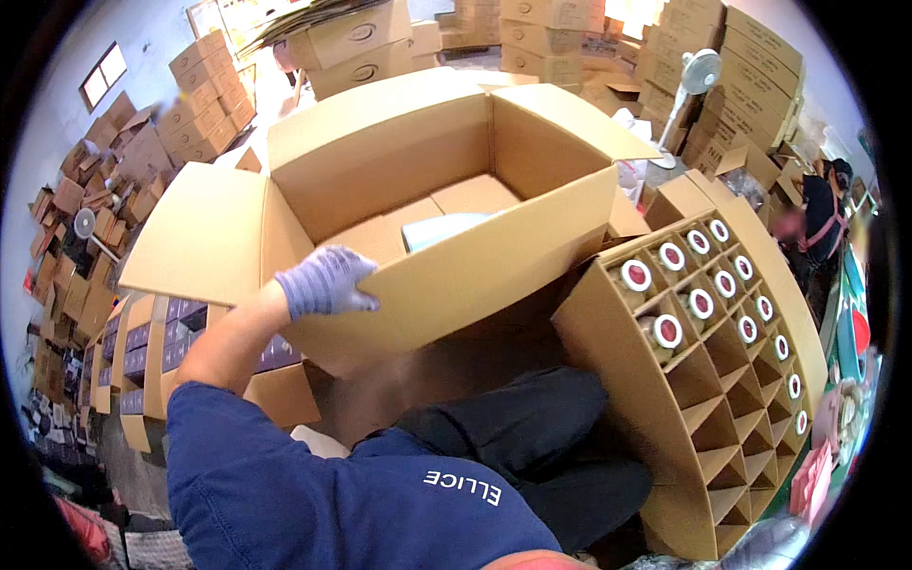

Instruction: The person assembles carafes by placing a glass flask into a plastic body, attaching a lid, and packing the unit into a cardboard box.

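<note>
Open carton [446,275], gloved left hand [323,281], stacked boxes [532,28]

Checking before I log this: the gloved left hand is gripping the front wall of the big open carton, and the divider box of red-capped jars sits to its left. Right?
Not quite. The left hand does grip the front wall of the open carton, but the divider box with the red-capped jars sits to its right, not its left. The head view shows this.
</note>
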### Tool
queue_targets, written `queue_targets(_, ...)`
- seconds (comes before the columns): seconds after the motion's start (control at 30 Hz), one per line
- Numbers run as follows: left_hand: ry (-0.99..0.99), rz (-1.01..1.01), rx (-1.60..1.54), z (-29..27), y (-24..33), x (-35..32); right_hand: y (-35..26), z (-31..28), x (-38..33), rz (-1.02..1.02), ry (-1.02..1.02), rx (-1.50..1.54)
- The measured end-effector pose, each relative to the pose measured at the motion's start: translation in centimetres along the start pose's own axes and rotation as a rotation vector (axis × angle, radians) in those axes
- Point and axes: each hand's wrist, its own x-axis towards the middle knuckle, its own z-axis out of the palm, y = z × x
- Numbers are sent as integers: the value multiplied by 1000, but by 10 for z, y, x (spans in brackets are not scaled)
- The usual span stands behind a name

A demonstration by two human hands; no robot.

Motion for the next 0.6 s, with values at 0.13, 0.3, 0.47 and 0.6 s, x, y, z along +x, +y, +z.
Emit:
queue_targets(0.13,-146,2,30,48,5,-48,-317,54,-68,-783,-523,561)
queue_targets(0.3,-336,6,-213,51,-39,-115,-543,71,-124,-1366,-840,853)
queue_targets(0.47,76,-57,-271,79,-113,-44,-534,80,-192,-1396,-1073,776)
queue_targets(0.6,58,-98,-151,144,-118,86,-520,78,-208,-1369,-1062,916)
